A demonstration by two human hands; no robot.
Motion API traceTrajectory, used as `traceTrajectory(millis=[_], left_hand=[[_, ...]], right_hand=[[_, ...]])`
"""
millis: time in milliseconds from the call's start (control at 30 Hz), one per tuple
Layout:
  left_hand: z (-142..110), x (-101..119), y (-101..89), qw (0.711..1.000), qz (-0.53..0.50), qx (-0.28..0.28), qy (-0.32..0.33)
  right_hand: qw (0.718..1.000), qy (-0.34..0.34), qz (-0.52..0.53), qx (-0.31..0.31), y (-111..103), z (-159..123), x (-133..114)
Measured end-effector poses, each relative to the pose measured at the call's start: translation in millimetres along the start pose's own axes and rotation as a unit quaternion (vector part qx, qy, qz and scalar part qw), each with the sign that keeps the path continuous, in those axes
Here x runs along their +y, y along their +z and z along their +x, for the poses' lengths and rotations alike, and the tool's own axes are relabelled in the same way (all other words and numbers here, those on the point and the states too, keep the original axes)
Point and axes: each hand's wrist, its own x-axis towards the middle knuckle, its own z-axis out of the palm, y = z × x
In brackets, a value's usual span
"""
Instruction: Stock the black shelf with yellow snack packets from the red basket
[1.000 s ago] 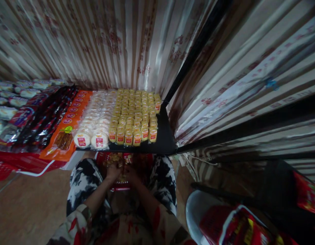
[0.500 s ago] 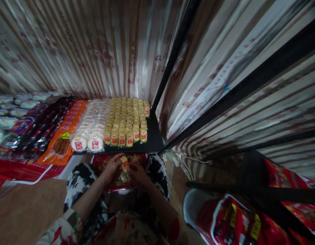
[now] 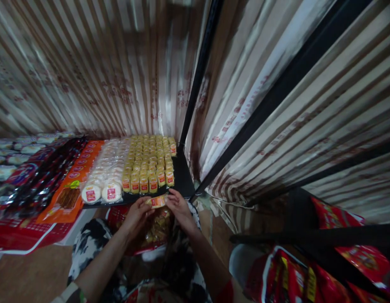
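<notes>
My left hand (image 3: 136,214) and my right hand (image 3: 179,206) together pinch one small yellow snack packet (image 3: 157,201) by its ends, just above the front edge of a black shelf (image 3: 182,179). On that shelf stand rows of the same yellow packets (image 3: 149,162), and beside them round white wrapped cakes (image 3: 103,185). Below my hands, on my lap, a red basket (image 3: 141,248) holds several more yellow packets.
Orange snack bags (image 3: 70,191) and dark red packets (image 3: 33,176) lie left of the cakes. Striped curtains hang behind and to the right, crossed by black shelf posts (image 3: 198,80). Red bags (image 3: 289,277) fill a white container at lower right. Brown floor shows at lower left.
Both hands have risen out of the basket with one yellow packet and brought it up to the shelf's front edge. The camera has tilted upward.
</notes>
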Motion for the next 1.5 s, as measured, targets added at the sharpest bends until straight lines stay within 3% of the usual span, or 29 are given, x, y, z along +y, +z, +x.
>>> traceTrajectory(millis=[233,400,467,533,600,767,900,1033,1100,1267,1367,1500], left_hand=[[9.8,8.0,38.7,0.998,-0.034,0.027,0.055],[18.9,7.9,63.9,0.996,-0.045,0.003,0.083],[25.6,8.9,72.4,0.996,-0.013,-0.004,0.091],[35.5,13.2,80.2,0.99,0.081,0.006,0.116],[47.6,22.4,87.7,0.961,0.211,0.019,0.175],[72.2,63.6,110.6,0.826,0.473,0.012,0.307],[81.5,91.8,131.5,0.714,0.598,0.034,0.363],[90.9,98.2,145.5,0.621,0.675,-0.006,0.398],[96.6,96.8,149.5,0.602,0.699,-0.032,0.383],[114.1,96.0,153.7,0.591,0.728,-0.056,0.342],[126.2,96.8,152.9,0.585,0.733,-0.057,0.342],[137.9,95.7,151.7,0.552,0.755,-0.053,0.351]], right_hand=[[0.996,-0.053,0.063,0.035,6.7,3.3,-13.5],[0.991,-0.093,0.05,0.079,6.0,15.2,-14.3],[0.987,-0.112,0.041,0.105,4.3,22.5,-18.5],[0.982,-0.134,0.022,0.134,1.6,31.6,-26.6],[0.976,-0.162,0.005,0.148,-1.9,42.8,-37.9],[0.967,-0.218,-0.02,0.132,-13.5,84.2,-65.3],[0.949,-0.249,-0.095,0.17,-24.0,128.1,-71.1],[0.928,-0.259,-0.186,0.193,-31.0,168.4,-62.2],[0.928,-0.247,-0.206,0.189,-32.7,184.8,-54.5],[0.935,-0.235,-0.196,0.177,-34.6,214.0,-36.0],[0.939,-0.241,-0.177,0.168,-35.0,224.8,-28.6],[0.945,-0.245,-0.131,0.174,-32.8,237.7,-19.6]])
